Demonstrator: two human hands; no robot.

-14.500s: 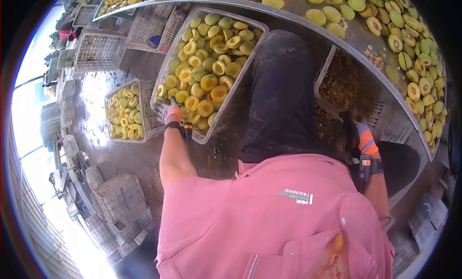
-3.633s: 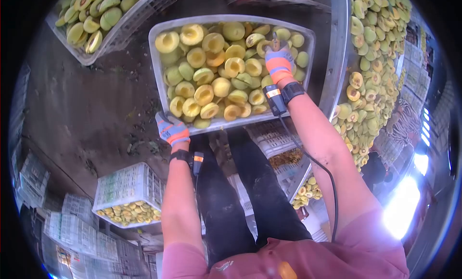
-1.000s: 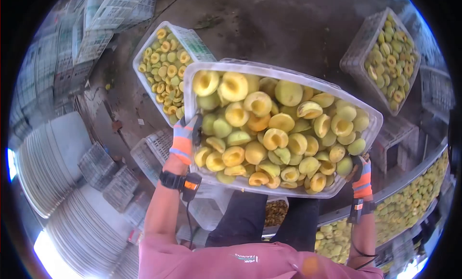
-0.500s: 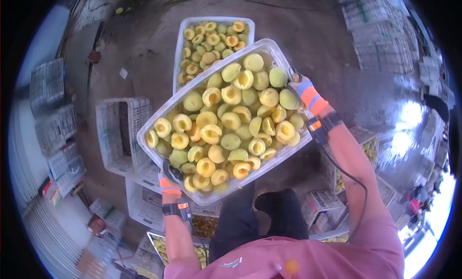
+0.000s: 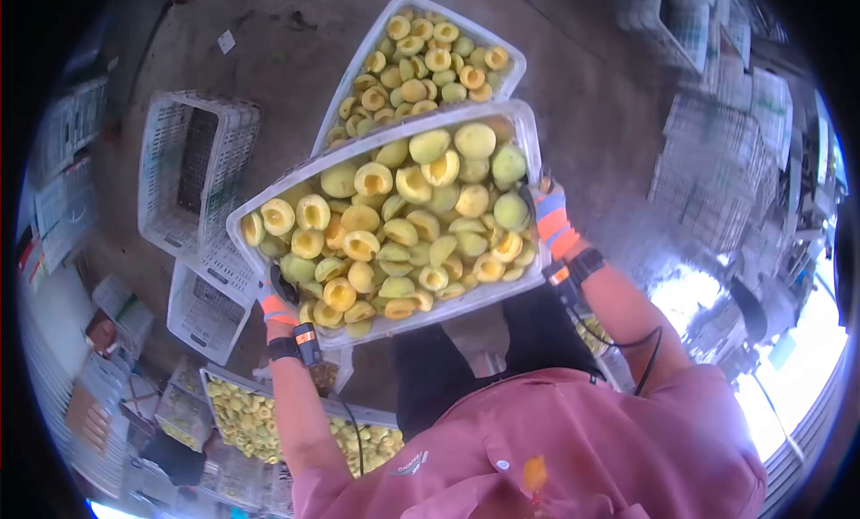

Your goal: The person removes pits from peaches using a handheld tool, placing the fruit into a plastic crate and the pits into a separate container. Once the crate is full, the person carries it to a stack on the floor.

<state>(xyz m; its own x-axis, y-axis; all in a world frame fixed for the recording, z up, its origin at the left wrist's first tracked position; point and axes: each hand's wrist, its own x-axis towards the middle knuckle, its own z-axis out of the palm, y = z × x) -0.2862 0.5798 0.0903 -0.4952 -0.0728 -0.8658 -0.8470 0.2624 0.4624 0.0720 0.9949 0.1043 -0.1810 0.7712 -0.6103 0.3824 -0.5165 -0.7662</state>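
Observation:
A pale translucent plastic crate (image 5: 382, 150) full of halved peaches (image 5: 361, 245) is held up in front of my body, slanting across the view. On its near left corner my left hand (image 5: 279, 300), in an orange-striped glove, grips the rim. My right hand (image 5: 549, 216), gloved alike, is closed around the short right end. Most of the fingers on both hands are hidden by the crate wall and the glove. Just beyond the held crate, a second crate (image 5: 362, 51) of peach halves is partly covered by it.
White slatted crates (image 5: 164, 174) stand on the floor at left, with another crate (image 5: 208, 315) nearer. A long tray of cut fruit (image 5: 246, 418) lies beside me at lower left. Stacked crates (image 5: 708, 174) rise at right, near a shiny wet floor patch (image 5: 685, 291).
The held crate has shifted left in view and now lies more level across it, both hands still gripping it. My view has turned, so the floor crates sit elsewhere in the picture.

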